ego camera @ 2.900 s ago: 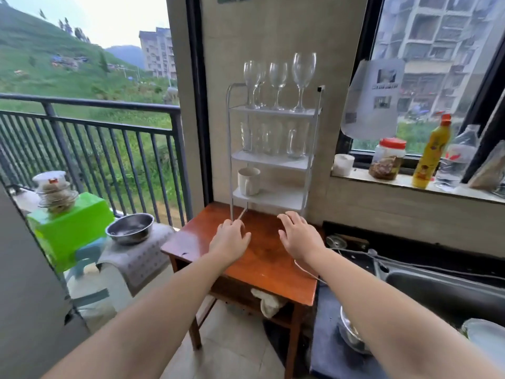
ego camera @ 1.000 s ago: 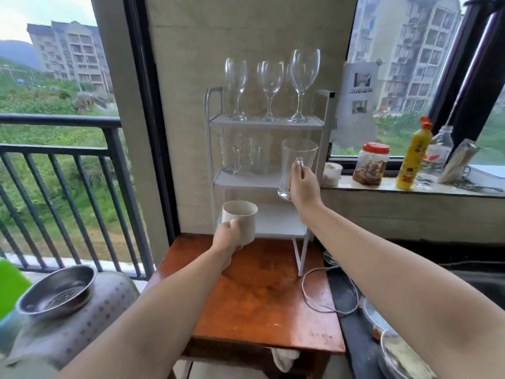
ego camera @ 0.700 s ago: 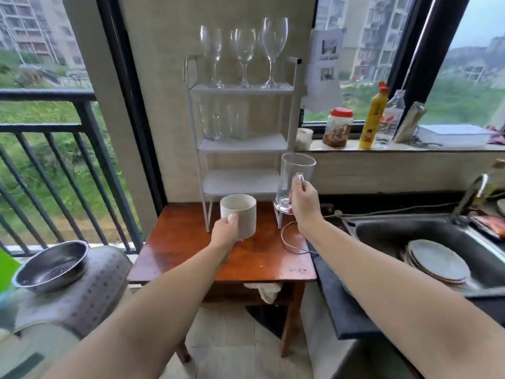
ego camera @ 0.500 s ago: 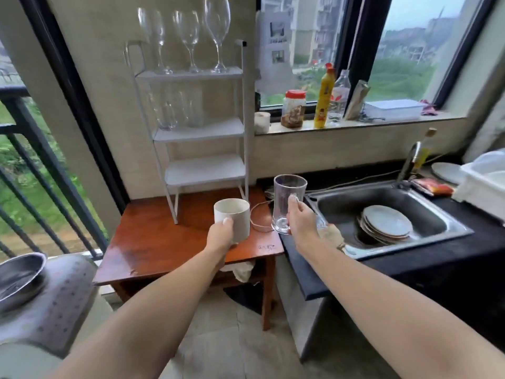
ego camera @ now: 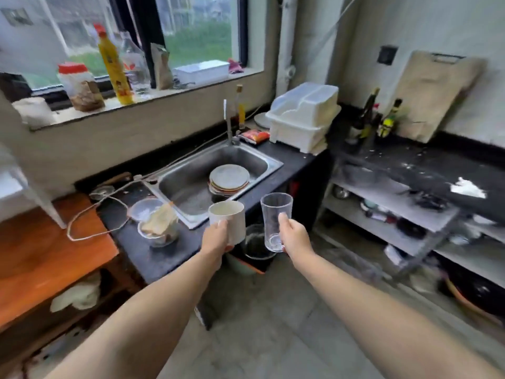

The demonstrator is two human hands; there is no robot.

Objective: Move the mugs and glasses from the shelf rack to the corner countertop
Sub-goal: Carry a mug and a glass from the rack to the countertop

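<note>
Holding both vessels upright in the air, the person stands on the grey floor (ego camera: 273, 324) in front of the sink (ego camera: 196, 181), with open floor running ahead and to the right of it. The left hand (ego camera: 216, 239) is wrapped round the white mug (ego camera: 228, 220), just in front of the sink's near edge. The right hand (ego camera: 293, 237) grips the lower half of the clear glass (ego camera: 274, 217), a little right of the mug and apart from it. Below the two hands, in front of the sink, a dark bin (ego camera: 255, 243) stands on the floor.

Left of the sink, the black table (ego camera: 142, 250) carries a clear bowl with a cloth (ego camera: 159, 225) and a loop of wire (ego camera: 93, 214); further left is the wooden table (ego camera: 41, 255). A stack of plates (ego camera: 229, 179) lies in the sink. Right of the sink the table edge drops to open shelves (ego camera: 382, 203) full of small items, and above them the dark corner table (ego camera: 426, 165) has bare, dusty room. Behind the sink stand the tap (ego camera: 228, 121), a white dish rack (ego camera: 303, 116), bottles (ego camera: 369, 119) and a leaning cutting board (ego camera: 434, 94). The windowsill (ego camera: 136, 102) behind holds a jar (ego camera: 79, 86) and a yellow bottle (ego camera: 112, 64).
</note>
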